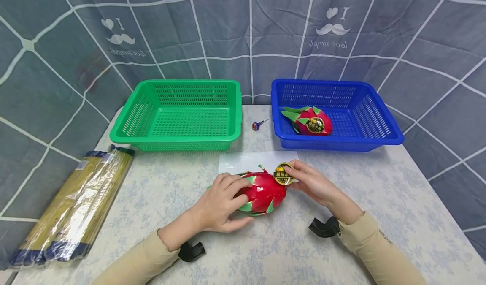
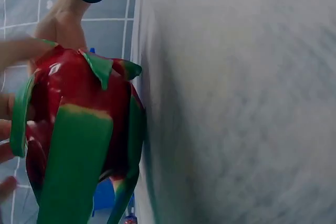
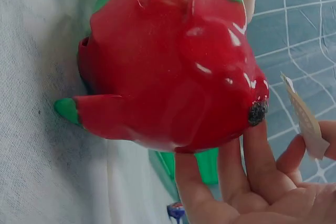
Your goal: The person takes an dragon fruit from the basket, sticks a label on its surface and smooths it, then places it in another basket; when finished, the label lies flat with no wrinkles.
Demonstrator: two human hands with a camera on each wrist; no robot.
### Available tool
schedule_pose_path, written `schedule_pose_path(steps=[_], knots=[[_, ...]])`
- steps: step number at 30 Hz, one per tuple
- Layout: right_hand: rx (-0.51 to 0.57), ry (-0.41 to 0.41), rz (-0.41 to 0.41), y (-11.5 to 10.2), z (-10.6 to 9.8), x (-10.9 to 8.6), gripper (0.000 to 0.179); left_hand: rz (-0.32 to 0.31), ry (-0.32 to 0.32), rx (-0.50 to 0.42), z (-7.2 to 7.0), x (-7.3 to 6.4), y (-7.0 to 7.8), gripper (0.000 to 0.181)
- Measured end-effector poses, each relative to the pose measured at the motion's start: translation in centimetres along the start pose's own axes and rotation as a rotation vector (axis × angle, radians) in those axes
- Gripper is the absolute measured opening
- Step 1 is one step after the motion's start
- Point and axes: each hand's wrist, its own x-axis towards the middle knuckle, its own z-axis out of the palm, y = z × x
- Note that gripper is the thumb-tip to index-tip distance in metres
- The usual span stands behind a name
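Observation:
A red dragon fruit (image 1: 264, 195) with green-tipped scales lies on its side on the table. My left hand (image 1: 222, 202) holds its left end, fingers over the top and thumb low on the near side. At the other end my right hand (image 1: 313, 184) pinches a round black-and-gold sticker (image 1: 283, 174) between thumb and forefinger. The right wrist view has the sticker (image 3: 305, 116) edge-on, apart from the skin, while other right fingers (image 3: 231, 174) touch the fruit. Long green scales (image 2: 76, 166) fill the front of the left wrist view. Behind the fruit lies a white sheet (image 1: 243, 160), partly covered.
A green basket (image 1: 174, 140) stands at the back left. The blue basket (image 1: 322, 143) at the back right holds another dragon fruit (image 1: 303, 122) bearing a similar sticker. Between them lies a lollipop (image 1: 256, 126). Long plastic-wrapped packs (image 1: 76, 204) lie along the left edge.

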Motion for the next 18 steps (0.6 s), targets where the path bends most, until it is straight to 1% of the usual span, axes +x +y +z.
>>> schedule_pose_path(steps=[1,2,4,5,6,8,10,11,12,13,16,18], knots=[[-0.013,-0.002,-0.003,0.0,0.1,0.0,0.014,-0.017,0.014,-0.061,-0.1,0.1,0.0,0.031],[-0.024,-0.002,-0.005,0.0,0.1,0.0,0.013,-0.05,0.022,-0.124,-0.2,0.2,0.1,0.031],[-0.046,-0.002,-0.004,0.0,0.3,-0.1,0.013,-0.157,0.027,-0.236,-0.3,0.2,0.2,0.031],[-0.058,-0.004,-0.003,0.0,0.4,-0.1,0.012,-0.229,0.022,-0.283,-0.4,0.2,0.2,0.033],[-0.068,-0.005,0.0,0.0,0.6,-0.1,0.012,-0.306,0.009,-0.323,-0.4,0.1,0.3,0.037],[-0.086,-0.007,0.006,0.1,0.9,-0.1,0.013,-0.445,-0.045,-0.378,-0.5,0.0,0.4,0.05],[-0.097,0.001,0.018,0.1,1.2,-0.2,0.014,-0.534,-0.1,-0.407,-0.5,0.0,0.5,0.063],[-0.099,0.011,0.024,0.1,1.4,-0.2,0.015,-0.564,-0.122,-0.418,-0.4,0.0,0.7,0.067],[-0.099,0.026,0.033,0.1,1.6,-0.2,0.015,-0.579,-0.134,-0.423,-0.4,0.0,0.8,0.069],[-0.099,0.042,0.041,0.1,1.7,-0.2,0.015,-0.584,-0.136,-0.421,-0.3,0.1,0.9,0.07],[-0.112,0.115,0.061,0.1,2.3,-0.2,0.017,-0.587,-0.118,-0.4,0.0,0.3,1.4,0.069],[-0.141,0.167,0.068,0.1,2.7,-0.3,0.018,-0.583,-0.108,-0.383,0.1,0.5,1.8,0.068]])
